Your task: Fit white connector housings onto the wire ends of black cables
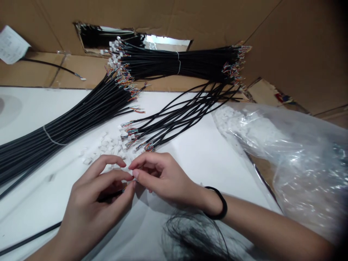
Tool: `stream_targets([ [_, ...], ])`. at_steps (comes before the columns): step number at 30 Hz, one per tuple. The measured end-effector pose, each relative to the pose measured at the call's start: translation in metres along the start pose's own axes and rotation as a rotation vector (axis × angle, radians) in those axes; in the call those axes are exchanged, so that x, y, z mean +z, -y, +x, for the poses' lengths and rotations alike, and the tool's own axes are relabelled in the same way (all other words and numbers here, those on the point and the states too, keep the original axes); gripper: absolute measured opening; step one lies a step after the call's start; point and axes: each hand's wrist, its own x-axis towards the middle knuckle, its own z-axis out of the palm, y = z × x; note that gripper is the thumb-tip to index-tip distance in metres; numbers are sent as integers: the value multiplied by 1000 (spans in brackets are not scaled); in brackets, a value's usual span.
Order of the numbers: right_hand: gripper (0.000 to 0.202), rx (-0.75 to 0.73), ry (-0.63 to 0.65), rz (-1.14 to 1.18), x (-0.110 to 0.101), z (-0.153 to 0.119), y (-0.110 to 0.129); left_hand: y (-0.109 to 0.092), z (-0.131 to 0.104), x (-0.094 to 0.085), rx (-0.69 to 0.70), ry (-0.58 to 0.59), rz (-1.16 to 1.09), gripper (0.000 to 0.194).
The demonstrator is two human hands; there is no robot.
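My left hand [95, 195] is closed on a black cable [32, 237], which runs under the palm and out to the lower left. Thin coloured wires at the cable's end show between its fingers. My right hand [160, 175] meets it, thumb and forefinger pinched on a small white connector [131, 173], mostly covered by the fingertips. Just beyond the hands lies a pile of loose white connectors [107, 145]. Behind them, black cables [174, 116] with bared coloured wire ends lie loosely crossed.
A tied bundle of black cables [65, 125] lies at left. Another tied bundle [163, 59], with white connectors at one end, lies along the cardboard wall [217, 21]. A clear plastic bag [304, 152] holding white pieces stands at right. A labelled cable [51, 64] rests at back left.
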Motion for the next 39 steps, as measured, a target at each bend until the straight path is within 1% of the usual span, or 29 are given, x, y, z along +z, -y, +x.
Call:
stream_targets([
  [4, 11, -15, -27, -3, 0, 1, -1, -3, -1, 0, -42, -32, -23, 7],
  [9, 12, -11, -25, 35, 0, 2, -2, -4, 0, -4, -75, 23, -50, 10],
  [13, 11, 0, -22, 64, -1, 1, -1, -3, 0, -4, -109, -1, -98, 15],
  [18, 14, 62, -4, 93, -3, -1, 0, -1, 1, -6, -71, 18, -70, 14],
  [24, 10, 51, -8, 95, -5, -1, 2, 2, 2, -7, -16, -48, 1, 11],
  [26, 10, 44, -11, 116, -5, -1, 3, 1, 1, -5, -36, -76, 3, 10],
  [29, 10, 41, -14, 119, -5, -1, 3, -3, -2, -2, -107, -133, -13, 12],
  [33, 8, 87, -3, 122, -6, -1, 5, -6, -4, 1, -133, -185, -27, 12],
  [36, 11, 126, 1, 151, -6, -1, 5, -5, -4, 0, -125, -177, -24, 13],
  [39, 14, 135, 4, 166, -6, -1, 4, -3, -5, -2, -80, -158, 29, 12],
])
